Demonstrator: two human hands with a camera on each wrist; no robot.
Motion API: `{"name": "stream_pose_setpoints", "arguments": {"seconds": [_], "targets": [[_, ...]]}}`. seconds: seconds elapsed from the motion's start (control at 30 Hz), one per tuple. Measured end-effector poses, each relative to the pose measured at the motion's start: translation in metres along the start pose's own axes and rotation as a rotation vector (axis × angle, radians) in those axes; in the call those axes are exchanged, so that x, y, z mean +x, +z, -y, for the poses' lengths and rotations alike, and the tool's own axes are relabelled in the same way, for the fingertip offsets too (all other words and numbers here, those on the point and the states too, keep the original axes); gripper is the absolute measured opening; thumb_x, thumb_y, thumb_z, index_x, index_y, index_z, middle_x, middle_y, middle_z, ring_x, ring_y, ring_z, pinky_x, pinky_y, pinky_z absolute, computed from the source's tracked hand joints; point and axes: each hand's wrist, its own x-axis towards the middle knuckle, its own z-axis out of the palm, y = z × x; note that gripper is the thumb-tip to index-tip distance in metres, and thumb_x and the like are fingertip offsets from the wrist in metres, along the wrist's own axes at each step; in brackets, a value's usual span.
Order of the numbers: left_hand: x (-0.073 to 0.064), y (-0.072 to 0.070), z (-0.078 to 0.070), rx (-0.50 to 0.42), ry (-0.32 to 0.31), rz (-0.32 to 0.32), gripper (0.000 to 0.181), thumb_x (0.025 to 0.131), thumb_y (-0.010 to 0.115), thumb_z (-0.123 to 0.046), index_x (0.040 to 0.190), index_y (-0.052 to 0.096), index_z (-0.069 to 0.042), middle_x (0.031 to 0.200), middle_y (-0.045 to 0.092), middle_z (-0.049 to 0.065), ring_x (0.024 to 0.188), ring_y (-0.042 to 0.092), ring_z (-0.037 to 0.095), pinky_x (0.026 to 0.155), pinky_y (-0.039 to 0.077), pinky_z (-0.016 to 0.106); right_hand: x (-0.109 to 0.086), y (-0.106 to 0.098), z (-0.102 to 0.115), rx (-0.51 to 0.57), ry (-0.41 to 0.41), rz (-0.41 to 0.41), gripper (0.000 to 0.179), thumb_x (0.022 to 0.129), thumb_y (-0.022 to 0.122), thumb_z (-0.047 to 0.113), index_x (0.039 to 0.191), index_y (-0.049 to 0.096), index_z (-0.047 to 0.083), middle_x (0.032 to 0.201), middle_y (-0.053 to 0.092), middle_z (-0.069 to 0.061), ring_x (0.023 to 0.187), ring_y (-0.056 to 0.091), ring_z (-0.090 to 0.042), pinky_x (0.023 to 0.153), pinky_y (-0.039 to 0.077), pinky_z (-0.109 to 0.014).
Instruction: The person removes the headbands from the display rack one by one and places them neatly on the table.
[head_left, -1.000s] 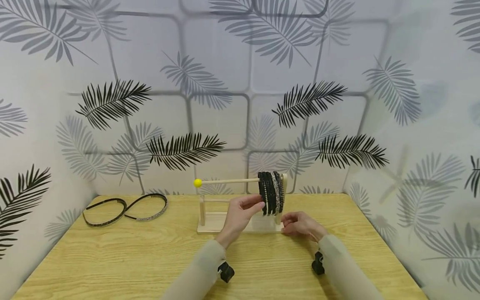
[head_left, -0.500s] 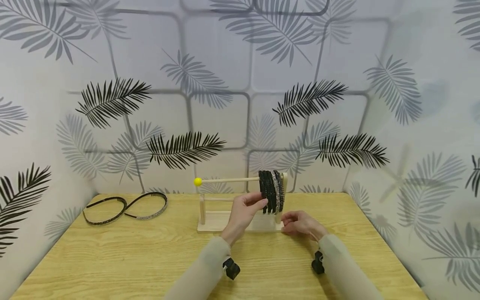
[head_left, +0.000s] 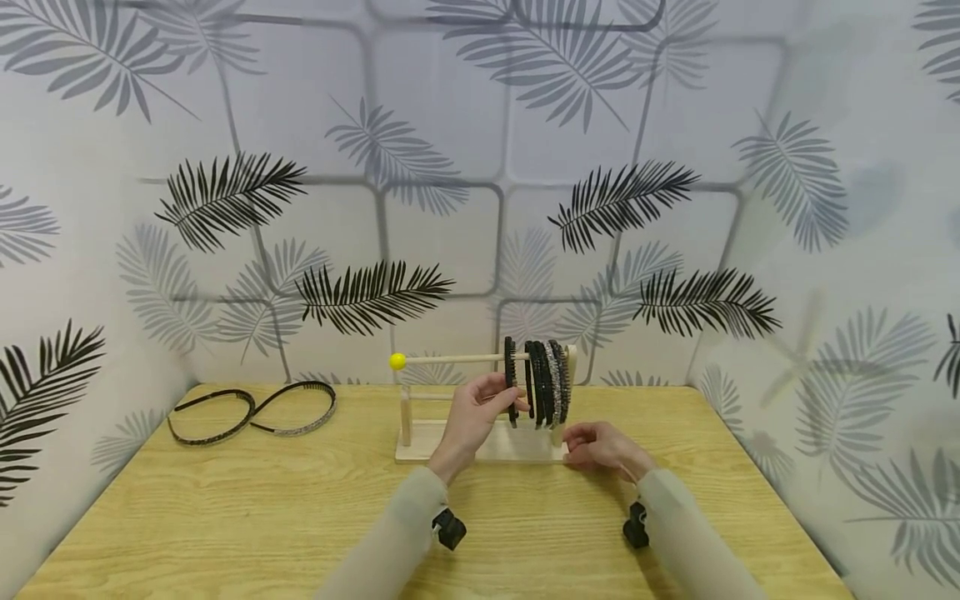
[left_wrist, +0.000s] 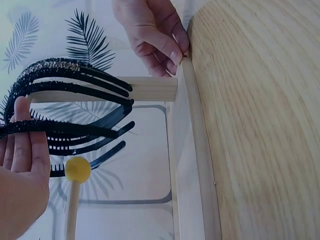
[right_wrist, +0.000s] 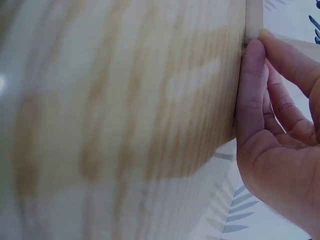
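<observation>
My left hand pinches a black headband that hangs round the upper rod of a wooden headband stand. In the left wrist view this glittery headband lies between thumb and fingers, apart from the others. Several more headbands, black and silver-studded, hang bunched at the rod's right end. A yellow ball caps its left end. With curled fingers, my right hand holds the right end of the stand's base. The right wrist view shows that hand up close, its fingertips at the wood.
Two more headbands, one dark and one with silver studs, lie on the wooden table at the left. A lower rod crosses the stand. Leaf-patterned walls rise behind and beside the table.
My left hand has separated one black headband from the bunch and drawn it left along the rod. The right hand stays at the base.
</observation>
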Motion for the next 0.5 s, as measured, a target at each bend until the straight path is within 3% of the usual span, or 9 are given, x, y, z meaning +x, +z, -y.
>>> {"name": "stream_pose_setpoints", "arguments": {"seconds": [0.3,0.5], "targets": [[-0.001,-0.012,0.001,0.036,0.047,-0.004,0.025,0.096,0.065,-0.014,0.116,0.063,0.0,0.105,0.073,0.014,0.092,0.07,0.039,0.09,0.055,0.041,-0.001,-0.001,0.0,0.001,0.008,0.0,0.038,0.081,0.071,-0.006,0.117,0.06,-0.007,0.095,0.062,-0.007,0.084,0.058,-0.014,0.074,0.054,-0.023],[-0.005,-0.024,-0.001,0.032,0.036,-0.012,0.026,0.098,0.061,-0.014,0.12,0.06,-0.001,0.111,0.072,0.018,0.087,0.073,0.024,0.091,0.055,0.034,0.0,-0.001,0.0,0.006,-0.007,-0.006,0.039,0.081,0.072,-0.004,0.118,0.06,-0.007,0.097,0.062,-0.008,0.084,0.058,-0.013,0.073,0.053,-0.022]]}}
